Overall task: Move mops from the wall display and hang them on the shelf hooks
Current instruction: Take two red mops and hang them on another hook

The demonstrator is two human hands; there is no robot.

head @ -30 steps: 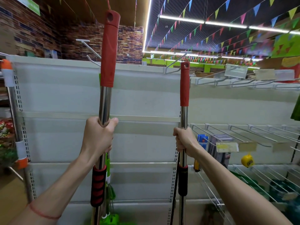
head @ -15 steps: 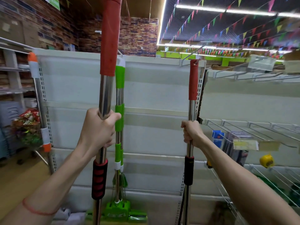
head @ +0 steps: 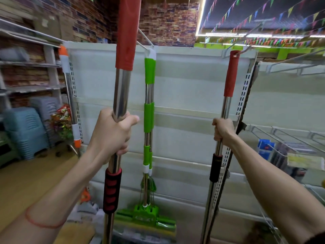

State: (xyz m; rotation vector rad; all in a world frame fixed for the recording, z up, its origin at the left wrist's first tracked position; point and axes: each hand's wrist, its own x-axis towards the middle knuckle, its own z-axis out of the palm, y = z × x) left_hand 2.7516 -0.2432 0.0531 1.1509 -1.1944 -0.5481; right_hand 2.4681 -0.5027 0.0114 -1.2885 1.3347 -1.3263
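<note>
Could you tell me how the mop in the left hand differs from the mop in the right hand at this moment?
The left-hand mop runs out of the picture's top, so its end is unseen; the right-hand mop has its holed tip at a shelf hook. The left-hand mop's lower foam grip is red and black; the right-hand mop's looks black. Both have red upper sleeves and steel shafts, gripped by the left hand and right hand.

I see one mop (head: 121,95) in my left hand (head: 112,132), another mop (head: 226,103) in my right hand (head: 222,130); between them, a hanging sponge mop (head: 149,113) against the shelf panel (head: 190,81).
</note>
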